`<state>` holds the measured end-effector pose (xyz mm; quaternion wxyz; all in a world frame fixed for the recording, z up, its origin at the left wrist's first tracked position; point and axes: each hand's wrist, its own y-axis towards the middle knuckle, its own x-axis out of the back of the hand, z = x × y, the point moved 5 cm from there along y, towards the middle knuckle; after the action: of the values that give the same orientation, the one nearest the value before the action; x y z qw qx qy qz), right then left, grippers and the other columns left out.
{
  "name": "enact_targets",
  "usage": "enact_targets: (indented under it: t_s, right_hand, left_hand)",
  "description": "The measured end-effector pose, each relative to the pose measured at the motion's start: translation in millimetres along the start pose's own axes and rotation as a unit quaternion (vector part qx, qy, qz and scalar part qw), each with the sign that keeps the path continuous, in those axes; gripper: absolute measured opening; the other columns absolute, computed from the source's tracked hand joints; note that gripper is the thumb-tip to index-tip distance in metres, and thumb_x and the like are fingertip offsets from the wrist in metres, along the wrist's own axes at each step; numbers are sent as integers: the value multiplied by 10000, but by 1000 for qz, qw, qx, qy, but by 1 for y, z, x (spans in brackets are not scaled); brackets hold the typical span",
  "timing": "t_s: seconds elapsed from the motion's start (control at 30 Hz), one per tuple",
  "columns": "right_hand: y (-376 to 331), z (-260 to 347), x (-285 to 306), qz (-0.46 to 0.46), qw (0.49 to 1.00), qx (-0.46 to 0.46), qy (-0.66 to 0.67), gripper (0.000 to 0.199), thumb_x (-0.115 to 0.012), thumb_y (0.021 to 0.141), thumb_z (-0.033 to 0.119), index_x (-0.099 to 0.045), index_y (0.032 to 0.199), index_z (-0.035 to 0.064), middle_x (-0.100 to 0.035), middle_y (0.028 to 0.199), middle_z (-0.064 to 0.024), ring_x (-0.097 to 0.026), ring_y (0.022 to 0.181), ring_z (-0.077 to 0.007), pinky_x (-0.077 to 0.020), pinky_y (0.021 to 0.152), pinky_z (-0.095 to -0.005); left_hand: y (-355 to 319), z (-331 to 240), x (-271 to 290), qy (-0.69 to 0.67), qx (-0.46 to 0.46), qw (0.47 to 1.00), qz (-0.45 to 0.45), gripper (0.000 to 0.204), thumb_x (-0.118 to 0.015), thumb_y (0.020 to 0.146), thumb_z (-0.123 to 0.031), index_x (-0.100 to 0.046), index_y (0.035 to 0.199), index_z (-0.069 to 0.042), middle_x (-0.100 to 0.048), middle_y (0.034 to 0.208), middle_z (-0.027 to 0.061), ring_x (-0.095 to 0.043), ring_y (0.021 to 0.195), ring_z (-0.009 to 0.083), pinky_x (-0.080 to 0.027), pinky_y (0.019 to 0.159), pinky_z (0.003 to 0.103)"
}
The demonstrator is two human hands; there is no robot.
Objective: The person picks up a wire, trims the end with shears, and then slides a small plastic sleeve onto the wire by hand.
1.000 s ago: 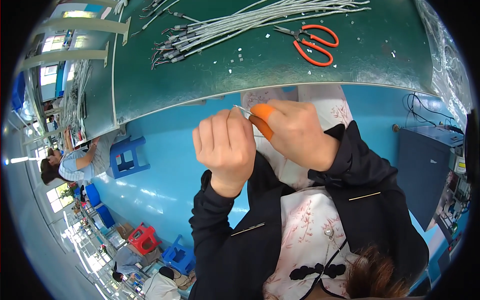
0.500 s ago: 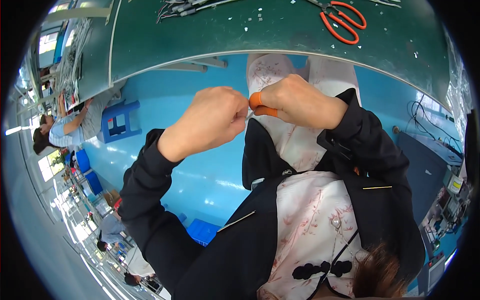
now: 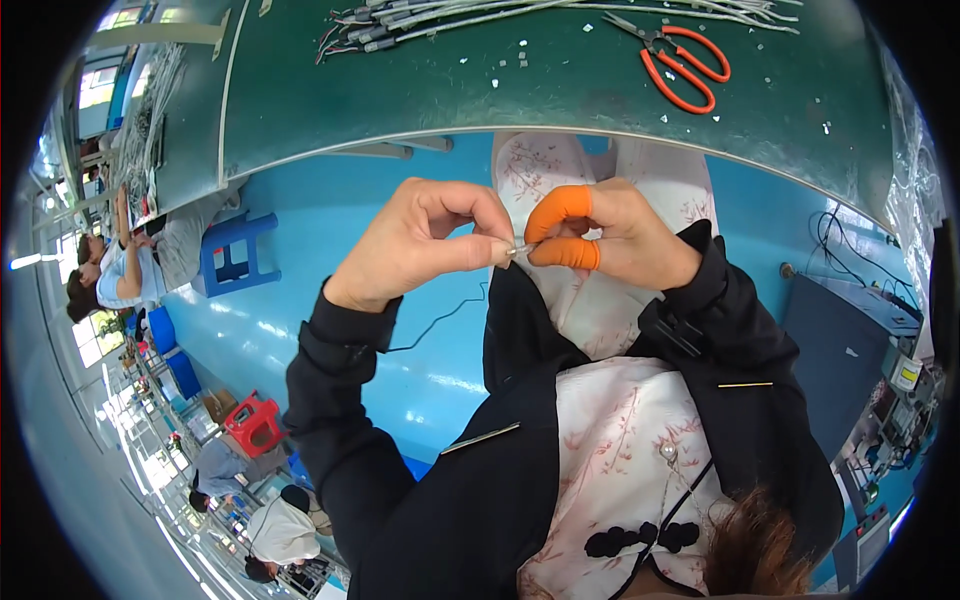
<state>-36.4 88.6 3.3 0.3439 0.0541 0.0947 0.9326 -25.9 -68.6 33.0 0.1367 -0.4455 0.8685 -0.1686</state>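
Over my lap, in front of the table edge, my two hands meet fingertip to fingertip. My left hand (image 3: 425, 240) pinches one end of a small clear and metallic piece (image 3: 519, 250) between thumb and index finger. Orange finger cots (image 3: 565, 205) cover the thumb and index finger of my right hand (image 3: 635, 235), which grips the piece's other end. It is too small for me to tell its exact kind. From near my left cuff a thin dark cord (image 3: 440, 320) trails toward my lap.
On the green table (image 3: 400, 95) lie orange-handled cutters (image 3: 685, 75), a bundle of grey cables (image 3: 450, 20) and small white scraps. A blue stool (image 3: 240, 255) and a red stool (image 3: 255, 425) stand at left. Other people sit there. A dark cabinet (image 3: 835, 340) is at right.
My hands have turned, so the fingertips and the small piece between them now show. The thin cord has come into sight. The view has shifted, bringing in more of the table.
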Motion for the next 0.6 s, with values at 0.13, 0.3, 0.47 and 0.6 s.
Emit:
enact_targets:
  t_s: [0.13, 0.3, 0.47, 0.6]
  right_hand:
    - [-5, -3, -3, -73, 969, -91, 219, 80, -582, 907, 76, -574, 954, 12, -636, 762, -82, -552, 549, -85, -396, 471, -210]
    - [-11, 7, 2, -178, 937, -126, 273, 122, -529, 944, 113, -549, 971, -4, -623, 739, -81, -526, 494, -72, -383, 444, -192]
    - [-13, 7, 7, -217, 937, -119, 246, 121, -502, 945, 93, -542, 975, -17, -632, 752, -102, -517, 478, -78, -354, 426, -194]
    - [-15, 7, 12, -242, 958, -67, 137, 95, -538, 921, 57, -552, 967, -25, -639, 751, -98, -534, 491, -88, -379, 441, -202]
  left_hand:
    - [7, -3, -2, -44, -67, 993, -88, 73, -638, 766, 33, -626, 837, 27, -629, 801, 53, -555, 734, 114, -448, 686, 257]
    - [9, -19, -23, 157, -257, 914, -273, 80, -648, 765, 37, -621, 836, 13, -633, 840, 58, -560, 752, 136, -447, 693, 262]
    - [7, -19, -27, 240, -290, 860, -345, 105, -676, 760, 19, -628, 852, 3, -640, 883, 70, -562, 769, 156, -449, 718, 274]
    - [9, -24, -25, 116, -255, 901, -331, 140, -693, 753, 15, -642, 882, -2, -652, 894, 77, -568, 777, 163, -453, 729, 280]
